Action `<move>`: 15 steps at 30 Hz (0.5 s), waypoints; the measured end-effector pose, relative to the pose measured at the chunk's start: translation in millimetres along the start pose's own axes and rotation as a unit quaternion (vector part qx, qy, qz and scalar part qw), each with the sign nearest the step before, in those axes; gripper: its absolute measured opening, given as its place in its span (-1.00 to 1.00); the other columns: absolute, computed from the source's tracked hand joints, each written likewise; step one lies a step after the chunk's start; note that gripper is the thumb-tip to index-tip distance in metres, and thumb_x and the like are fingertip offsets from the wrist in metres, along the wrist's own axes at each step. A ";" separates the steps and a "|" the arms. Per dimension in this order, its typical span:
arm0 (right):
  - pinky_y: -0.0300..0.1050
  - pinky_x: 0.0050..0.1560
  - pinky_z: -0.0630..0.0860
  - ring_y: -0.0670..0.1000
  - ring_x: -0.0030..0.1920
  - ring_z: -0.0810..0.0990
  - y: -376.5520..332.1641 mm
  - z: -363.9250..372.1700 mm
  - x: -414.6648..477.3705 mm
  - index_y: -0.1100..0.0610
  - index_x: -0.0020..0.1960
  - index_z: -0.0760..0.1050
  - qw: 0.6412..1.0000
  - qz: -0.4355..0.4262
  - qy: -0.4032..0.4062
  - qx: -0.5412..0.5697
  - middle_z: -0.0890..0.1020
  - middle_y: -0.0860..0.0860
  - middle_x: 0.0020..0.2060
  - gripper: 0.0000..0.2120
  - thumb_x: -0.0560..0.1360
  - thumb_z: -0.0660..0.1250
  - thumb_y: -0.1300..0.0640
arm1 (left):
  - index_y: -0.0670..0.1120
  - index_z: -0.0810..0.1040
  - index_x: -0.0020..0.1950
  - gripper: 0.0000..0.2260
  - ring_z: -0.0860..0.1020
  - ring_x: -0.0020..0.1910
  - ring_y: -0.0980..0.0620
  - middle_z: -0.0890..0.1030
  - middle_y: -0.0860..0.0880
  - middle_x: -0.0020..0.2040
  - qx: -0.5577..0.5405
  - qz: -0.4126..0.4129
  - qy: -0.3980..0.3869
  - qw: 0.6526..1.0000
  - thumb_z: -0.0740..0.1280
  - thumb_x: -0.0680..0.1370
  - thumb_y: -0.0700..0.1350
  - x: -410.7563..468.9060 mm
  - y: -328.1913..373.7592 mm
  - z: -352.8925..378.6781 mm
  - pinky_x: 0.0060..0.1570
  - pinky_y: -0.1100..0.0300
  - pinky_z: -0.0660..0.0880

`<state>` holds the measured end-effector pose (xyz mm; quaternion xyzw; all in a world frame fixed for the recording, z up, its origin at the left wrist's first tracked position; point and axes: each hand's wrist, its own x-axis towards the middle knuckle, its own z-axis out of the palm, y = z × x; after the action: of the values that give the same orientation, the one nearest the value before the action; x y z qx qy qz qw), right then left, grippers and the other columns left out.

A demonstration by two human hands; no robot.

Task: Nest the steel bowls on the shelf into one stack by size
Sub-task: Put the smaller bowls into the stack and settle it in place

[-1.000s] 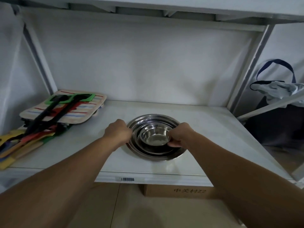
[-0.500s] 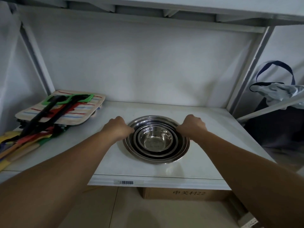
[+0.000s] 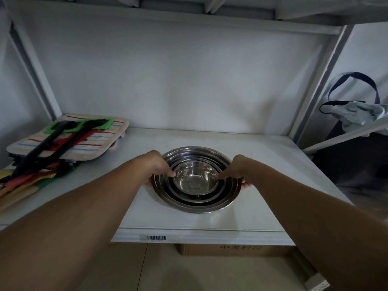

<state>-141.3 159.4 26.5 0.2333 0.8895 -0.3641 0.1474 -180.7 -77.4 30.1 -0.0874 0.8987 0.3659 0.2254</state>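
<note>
Several steel bowls sit nested in one stack (image 3: 196,201) at the middle of the white shelf (image 3: 262,211), the smallest bowl (image 3: 195,179) innermost. My left hand (image 3: 156,166) grips the stack's left rim, thumb over the edge and fingers under it. On the opposite rim my right hand (image 3: 238,170) holds the same way, its fingertips showing below the edge. The stack looks slightly raised or tilted toward me; I cannot tell whether it still touches the shelf.
Striped pot holders (image 3: 71,141) with black, red and green utensils (image 3: 42,156) lie at the shelf's left end. An upper shelf (image 3: 189,9) hangs overhead. A dark bag (image 3: 354,106) hangs to the right. A cardboard box (image 3: 231,248) sits on the floor below.
My right hand went from the inner bowl to the outer rim. Both hands now wrap the big bowl's rim, thumbs inside, and the stack has shifted a little toward me.
</note>
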 end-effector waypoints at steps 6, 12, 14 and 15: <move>-0.04 -0.16 0.61 0.14 -0.04 0.68 0.7 2.4 1.1 0.24 0.19 0.44 1.000 -0.005 0.006 -0.003 0.65 0.18 -0.02 -0.46 0.39 0.61 0.03 | -0.26 0.43 0.33 -0.35 0.62 0.12 -0.27 0.57 -0.29 0.28 0.053 -0.003 0.005 0.999 0.61 0.35 -0.08 8.8 -1.3 3.4 0.14 -0.14 0.59; 0.01 -0.06 0.62 0.18 0.03 0.65 2.1 8.3 3.9 0.23 0.22 0.41 1.000 -0.006 0.012 0.024 0.63 0.20 0.07 -0.43 0.37 0.63 0.11 | -0.27 0.36 0.45 -0.25 0.57 0.24 -0.28 0.51 -0.29 0.38 0.082 -0.015 0.007 0.996 0.59 0.38 -0.04 17.6 -1.3 7.6 0.26 -0.12 0.52; 0.09 0.05 0.66 0.21 0.06 0.67 1.7 8.7 5.6 0.24 0.25 0.43 1.000 -0.006 0.013 0.017 0.64 0.22 0.12 -0.41 0.36 0.63 0.11 | -0.27 0.35 0.46 -0.25 0.55 0.27 -0.28 0.49 -0.30 0.40 0.091 -0.014 0.007 0.996 0.58 0.40 -0.03 22.1 -0.9 9.2 0.28 -0.11 0.50; 0.13 0.10 0.67 0.23 0.08 0.68 1.4 9.0 6.3 0.25 0.27 0.44 1.000 -0.006 0.014 0.010 0.64 0.23 0.14 -0.40 0.36 0.63 0.10 | -0.27 0.35 0.46 -0.25 0.55 0.27 -0.28 0.50 -0.29 0.40 0.095 -0.015 0.006 0.995 0.58 0.40 -0.03 23.1 -0.6 9.9 0.28 -0.11 0.50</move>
<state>-145.1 155.7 16.8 0.2343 0.8894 -0.3705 0.1299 -197.5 -70.7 12.7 -0.0814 0.9293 0.2753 0.2324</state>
